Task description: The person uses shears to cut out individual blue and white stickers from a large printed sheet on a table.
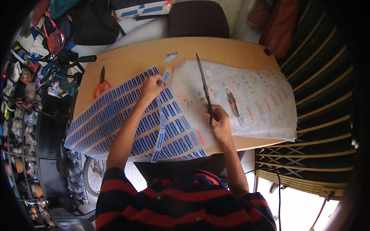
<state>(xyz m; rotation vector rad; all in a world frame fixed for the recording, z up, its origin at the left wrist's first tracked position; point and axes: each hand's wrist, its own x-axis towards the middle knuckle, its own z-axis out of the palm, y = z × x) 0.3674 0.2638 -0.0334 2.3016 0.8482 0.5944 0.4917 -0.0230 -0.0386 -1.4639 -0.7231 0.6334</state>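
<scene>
My left hand (152,87) is closed in a pinch on a small blue-and-white label piece (166,77), over the far right edge of a sheet of blue labels (111,111). A long narrow strip of labels (161,127) lies across that sheet, running from below the hand toward the near edge. In my right hand (219,120) is a pair of long dark scissors (204,82). Their blades look together and point away from me, above translucent printed sheets (266,100). Small cutters with red on the handles (232,103) rest on these sheets, right of the scissors.
Orange-handled scissors (102,84) lie at the left of the wooden table (127,54). Label scraps (170,57) are near its far edge. A dark chair (198,18) stands beyond. Crowded shelves (29,127) line the left, and a folding metal gate (323,100) is on the right.
</scene>
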